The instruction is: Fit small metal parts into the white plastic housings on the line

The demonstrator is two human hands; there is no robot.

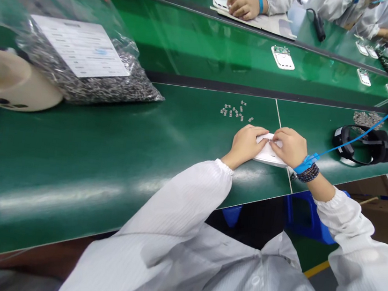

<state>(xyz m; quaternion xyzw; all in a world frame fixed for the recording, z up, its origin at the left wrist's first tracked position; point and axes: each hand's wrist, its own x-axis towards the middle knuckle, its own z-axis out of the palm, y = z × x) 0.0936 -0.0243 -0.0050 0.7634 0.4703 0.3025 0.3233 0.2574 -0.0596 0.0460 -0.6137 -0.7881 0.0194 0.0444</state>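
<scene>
A white plastic casing (273,157) lies on the green bench in front of me. My left hand (248,142) grips its left side, with the thumb reaching onto its top. Fingers pinched, my right hand (290,147) rests over the casing's right part, with what looks like a small metal part (270,141) at its fingertips, mostly hidden. Around that wrist are a blue wrist strap (305,165) with a cord and a dark beaded bracelet (309,173). Several loose small metal parts (234,111) are scattered just beyond my left hand.
A clear bag of metal parts (93,67) and a beige device (14,78) stand at the left. At the right are a black headband-like device (364,145) and a metal-parts pile (367,119). White casings (283,57) sit on the green strip beyond; a co-worker's hand (244,4) works opposite.
</scene>
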